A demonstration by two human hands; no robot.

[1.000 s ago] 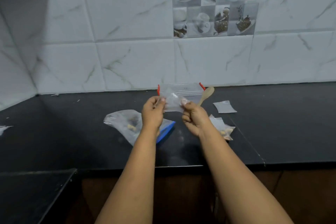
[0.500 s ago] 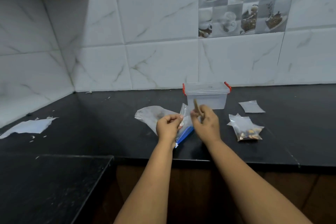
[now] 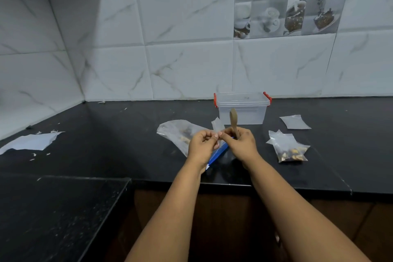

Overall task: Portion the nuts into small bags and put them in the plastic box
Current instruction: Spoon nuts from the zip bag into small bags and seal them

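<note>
Single head cam, wide-angle, no 2nd view to overlap. Looks fwd and down from above the counter (image 3: 106,144) edge toward the tiled wall (image 3: 191,70). Forearms enter from bottom; both hands near frame ctr, at mid range. Box (image 3: 242,110) sits beyond them by the wall. Wall corner at left.

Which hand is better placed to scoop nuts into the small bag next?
Right hand: it already holds the spoon. Left hand pinches the small bag.
</note>
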